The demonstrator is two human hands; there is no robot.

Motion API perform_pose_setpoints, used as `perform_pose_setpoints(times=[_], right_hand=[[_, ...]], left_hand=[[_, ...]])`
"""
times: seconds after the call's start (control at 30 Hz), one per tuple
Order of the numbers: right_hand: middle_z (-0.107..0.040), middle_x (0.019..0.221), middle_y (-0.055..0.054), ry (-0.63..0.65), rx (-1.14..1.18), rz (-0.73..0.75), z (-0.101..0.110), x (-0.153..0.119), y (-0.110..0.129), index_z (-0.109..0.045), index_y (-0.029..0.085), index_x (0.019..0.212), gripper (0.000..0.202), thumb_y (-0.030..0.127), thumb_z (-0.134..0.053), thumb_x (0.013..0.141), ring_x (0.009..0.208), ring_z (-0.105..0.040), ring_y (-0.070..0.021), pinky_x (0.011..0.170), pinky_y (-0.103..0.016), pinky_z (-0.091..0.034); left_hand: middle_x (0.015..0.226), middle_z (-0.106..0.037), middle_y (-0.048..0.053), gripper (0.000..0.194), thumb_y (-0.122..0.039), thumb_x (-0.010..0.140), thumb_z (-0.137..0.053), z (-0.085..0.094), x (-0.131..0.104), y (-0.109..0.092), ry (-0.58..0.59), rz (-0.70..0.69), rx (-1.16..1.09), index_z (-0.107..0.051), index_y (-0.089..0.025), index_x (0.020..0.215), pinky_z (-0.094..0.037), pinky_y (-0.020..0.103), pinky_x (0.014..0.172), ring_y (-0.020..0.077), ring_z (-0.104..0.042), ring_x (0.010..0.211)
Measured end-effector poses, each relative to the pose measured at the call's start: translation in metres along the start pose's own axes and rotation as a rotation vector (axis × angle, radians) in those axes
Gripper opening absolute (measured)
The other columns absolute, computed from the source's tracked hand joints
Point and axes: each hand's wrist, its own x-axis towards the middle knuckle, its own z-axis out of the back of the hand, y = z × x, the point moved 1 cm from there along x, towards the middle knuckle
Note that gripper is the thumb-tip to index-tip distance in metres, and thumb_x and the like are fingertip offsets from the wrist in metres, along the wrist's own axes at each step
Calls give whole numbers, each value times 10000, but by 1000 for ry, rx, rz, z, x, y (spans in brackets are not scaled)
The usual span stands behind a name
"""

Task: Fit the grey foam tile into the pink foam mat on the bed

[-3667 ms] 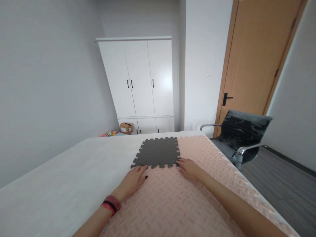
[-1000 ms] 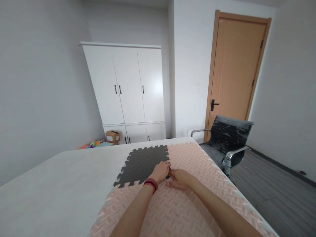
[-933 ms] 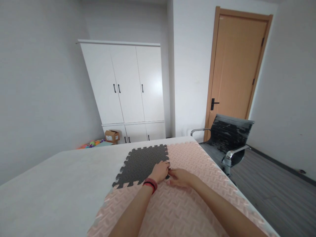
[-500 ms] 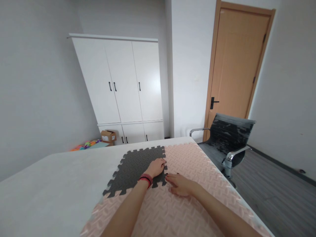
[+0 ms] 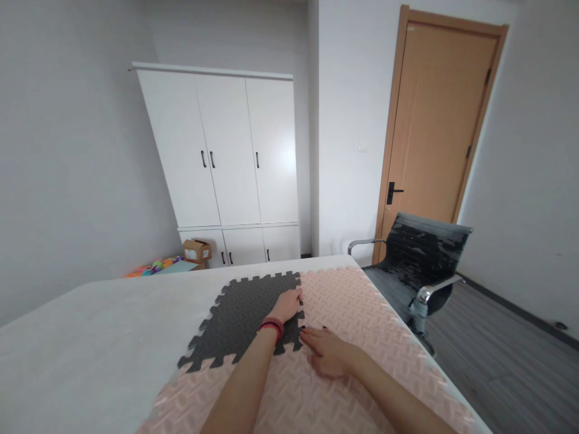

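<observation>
A dark grey foam puzzle mat tile (image 5: 239, 316) lies on the white bed (image 5: 90, 337), joined at its right and near edges to pink foam tiles (image 5: 362, 319). My left hand (image 5: 286, 304), with red and black bands at the wrist, presses on the grey tile's right edge along the seam with the pink. My right hand (image 5: 326, 351) lies flat with spread fingers on the pink tile, fingertips at the grey tile's near right corner. Neither hand holds anything.
A white wardrobe (image 5: 226, 157) stands against the back wall, with a small cardboard box (image 5: 196, 250) and colourful toys (image 5: 151, 267) on the floor beside it. A black office chair (image 5: 420, 256) stands right of the bed before a wooden door (image 5: 434, 126).
My left hand crossed from the grey tile's near left corner to its right seam and slid further along it. My right hand drew back a little toward me. The camera view shifted right.
</observation>
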Motion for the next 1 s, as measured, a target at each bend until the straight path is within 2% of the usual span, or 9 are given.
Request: perform_pose_setpoints(times=[0.2,0.3,0.4,0.53,0.67,0.87,1.0], right_hand=[[-252,1503,-125,22,23,7,0,3,-4,-247,192,1431,722,280,-439,740,1383,-213,-229,1113,-522,-129],[-237,1506,-132,30,47,-2,0,4,-7,-234,188,1435,751,300,-467,730,1386,-202,-238,1115,-522,-118],[-221,1511,-130,34,70,11,0,5,-10,-215,193,1439,768,327,-479,731,1388,-196,-235,1114,-522,-113],[-227,1508,-139,37,70,15,0,6,-13,-213,186,1439,775,328,-482,726,1387,-199,-230,1110,-528,-115],[-217,1513,-127,51,72,4,0,7,-12,-207,188,1442,765,313,-462,731,1392,-181,-226,1115,-523,-105],[-180,1526,-104,106,59,-35,0,9,-10,-190,194,1446,758,312,-456,746,1399,-152,-228,1122,-503,-90],[-184,1527,-91,104,65,-51,0,10,-7,-203,190,1444,742,309,-447,753,1401,-145,-219,1130,-483,-82]], left_hand=[[933,-630,23,255,-386,855,-513,11,22,7,7,10,2,-588,-158,941,-495,374,838,141,-589,873],[1074,-597,52,279,-373,850,-522,13,34,6,-47,36,50,-565,-156,1019,-476,402,884,168,-565,977],[1161,-560,69,279,-367,839,-535,6,42,4,-87,61,126,-569,-153,1015,-431,450,950,202,-514,1087],[1066,-597,56,259,-378,845,-524,-4,49,9,-69,51,181,-586,-152,957,-440,434,935,185,-540,1031],[1081,-587,55,296,-390,842,-526,-6,56,17,-77,49,197,-562,-160,1025,-457,425,915,185,-542,1027],[1319,-446,94,478,-414,820,-550,-16,68,19,-94,139,224,-449,-193,1231,-423,500,963,257,-447,1183],[1249,-508,84,432,-419,824,-543,-19,79,20,-50,162,229,-495,-183,1183,-392,518,991,251,-455,1180]])
